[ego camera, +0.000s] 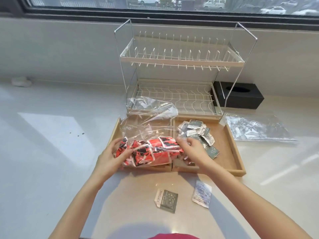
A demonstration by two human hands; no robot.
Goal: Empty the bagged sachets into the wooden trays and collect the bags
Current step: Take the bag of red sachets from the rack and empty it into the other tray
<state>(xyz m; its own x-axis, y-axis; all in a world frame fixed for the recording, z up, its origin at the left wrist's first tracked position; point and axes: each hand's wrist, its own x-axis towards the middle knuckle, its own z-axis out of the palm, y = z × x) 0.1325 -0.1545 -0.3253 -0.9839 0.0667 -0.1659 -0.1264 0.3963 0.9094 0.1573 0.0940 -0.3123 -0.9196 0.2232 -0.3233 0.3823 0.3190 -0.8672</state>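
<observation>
Over the left wooden tray (pixel 114 133) I hold a clear plastic bag (pixel 148 128) filled with red and black sachets (pixel 151 152). My left hand (pixel 110 157) grips the bag's left end. Its right end is gripped by my right hand (pixel 193 149). The bag's open mouth reaches up toward the dish rack. In the right wooden tray (pixel 231 152) lies a heap of grey-green sachets (pixel 198 133). Two loose sachets lie on the counter in front of the trays, a dark one (pixel 166 200) and a pale one (pixel 202 194).
A two-tier wire dish rack (pixel 179 71) stands right behind the trays. Beside it on the right sits a black tissue box (pixel 240 97). An empty clear bag (pixel 257 128) lies flat on the counter to the right of the trays. A window runs along the back.
</observation>
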